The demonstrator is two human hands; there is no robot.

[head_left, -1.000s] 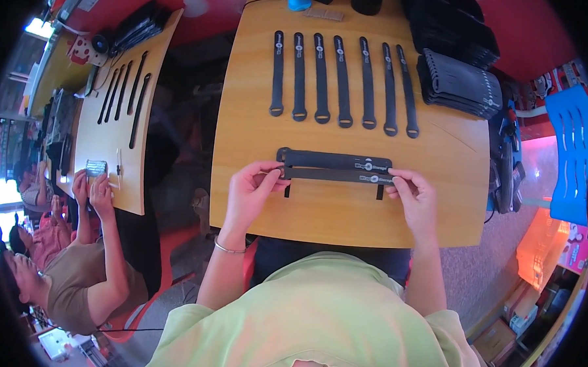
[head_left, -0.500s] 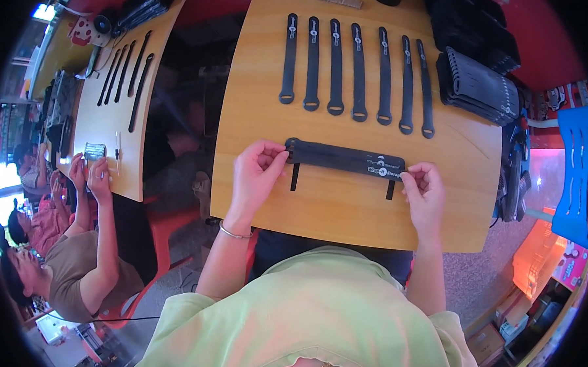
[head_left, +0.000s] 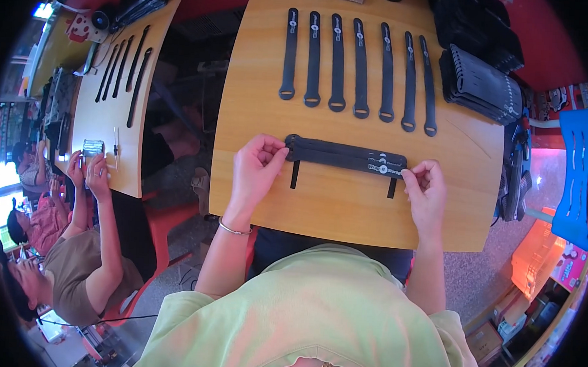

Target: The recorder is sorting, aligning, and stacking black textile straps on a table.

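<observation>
Several flat black straps (head_left: pixel 344 155) with white print lie stacked and slightly fanned in front of me, running left to right. My left hand (head_left: pixel 260 167) pinches their rounded left end, fingers closed. At the squared right end, my right hand (head_left: pixel 426 187) grips the straps between thumb and fingers. Two short dark strips (head_left: pixel 295 175) show on the tabletop just below the straps, one near each end. Beyond them, a row of separate black straps (head_left: pixel 338 64) lies lengthwise, each with a slotted round end toward me.
A pile of black straps (head_left: pixel 485 83) sits on the wooden table (head_left: pixel 257 123) at the far right, with black bundles (head_left: pixel 474 31) behind it. On the left, a co-worker (head_left: pixel 83 269) sits at another table (head_left: pixel 128 156) with more straps. A blue plastic rack (head_left: pixel 576 176) stands right.
Both hands keep hold of the strap stack, almost unmoved. The view has shifted slightly, so the table's contents appear a little higher.
</observation>
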